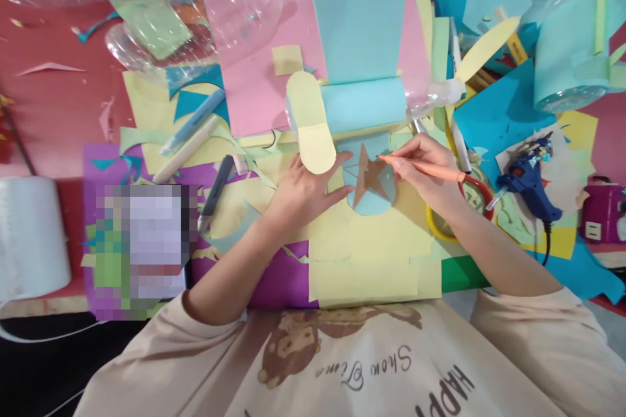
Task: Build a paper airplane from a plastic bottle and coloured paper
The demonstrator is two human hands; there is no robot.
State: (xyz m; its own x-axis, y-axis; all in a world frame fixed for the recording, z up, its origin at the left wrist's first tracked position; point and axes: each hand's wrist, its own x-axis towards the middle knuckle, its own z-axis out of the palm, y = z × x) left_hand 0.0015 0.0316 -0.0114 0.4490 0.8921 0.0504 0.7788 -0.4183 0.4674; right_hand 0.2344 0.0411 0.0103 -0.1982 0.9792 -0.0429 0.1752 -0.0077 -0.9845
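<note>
My right hand point(428, 169) grips an orange marker point(435, 169), its tip at the edge of a brown star point(369, 179) on a rounded light-blue paper piece point(384, 205). My left hand point(303, 195) lies to the left of that piece, thumb and forefinger apart, holding nothing. A pale-yellow paper strip with rounded ends point(315, 133) partly hides its fingers. Just beyond lies a plastic bottle point(425, 98) on its side, wrapped in light-blue paper point(364, 104). Pale-yellow sheets point(372, 273) lie under the star piece.
To the right are a blue glue gun point(531, 179), scissors with red-yellow handles point(437, 225) and an upright wrapped bottle point(565, 45). Several markers point(193, 120) and a blurred-out screen point(154, 234) lie left. A clear bottle point(254, 13) and paper scraps lie behind.
</note>
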